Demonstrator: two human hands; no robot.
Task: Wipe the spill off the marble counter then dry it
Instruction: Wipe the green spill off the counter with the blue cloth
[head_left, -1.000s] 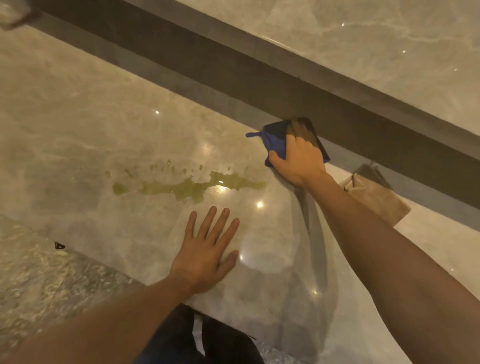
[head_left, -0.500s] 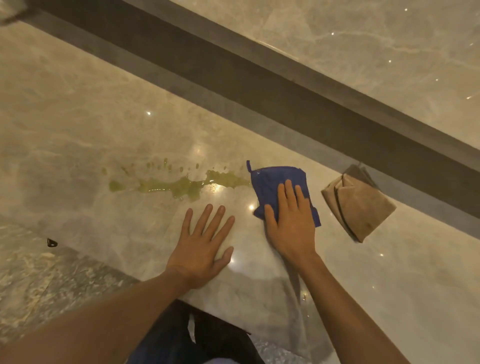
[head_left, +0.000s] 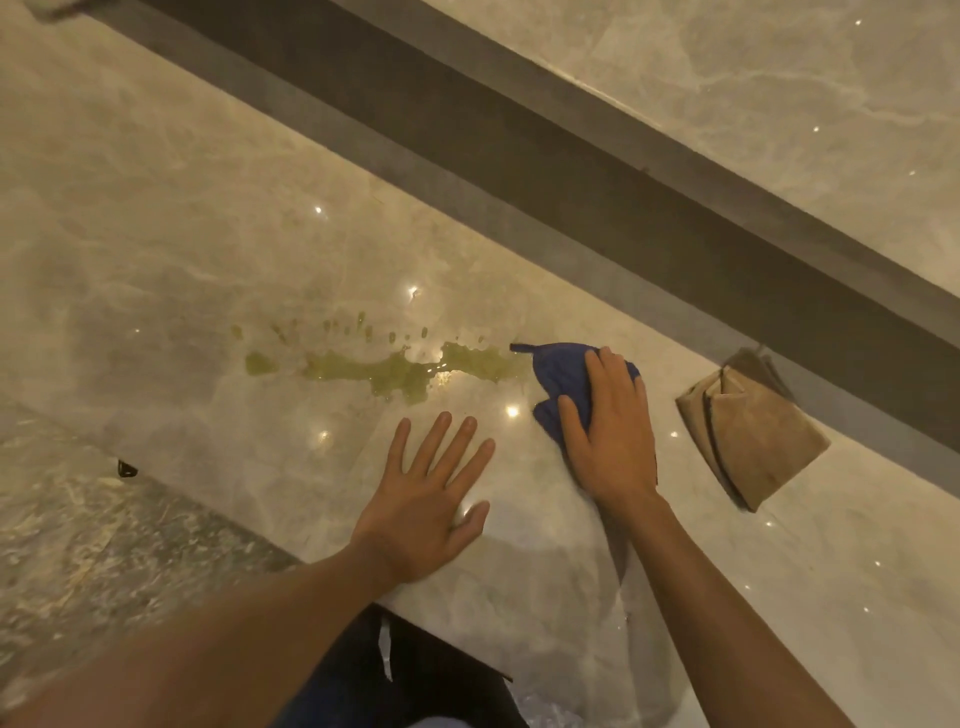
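Observation:
A yellow-green spill (head_left: 395, 371) stretches across the glossy marble counter (head_left: 182, 249), with small droplets along its far side. A blue cloth (head_left: 558, 371) lies at the spill's right end, touching it. My right hand (head_left: 610, 431) presses down on the cloth, fingers curled over it, and hides its near part. My left hand (head_left: 423, 499) rests flat on the counter with fingers spread, just in front of the spill and holding nothing.
A folded tan cloth (head_left: 748, 431) lies on the counter to the right of my right hand. A dark ledge (head_left: 519, 171) runs along the back, below a marble wall. The counter's front edge and speckled floor (head_left: 78, 545) are at lower left.
My right hand slid the blue cloth from the back ledge toward me and left, up to the spill's right end, and bunched it. My left hand stayed flat in place.

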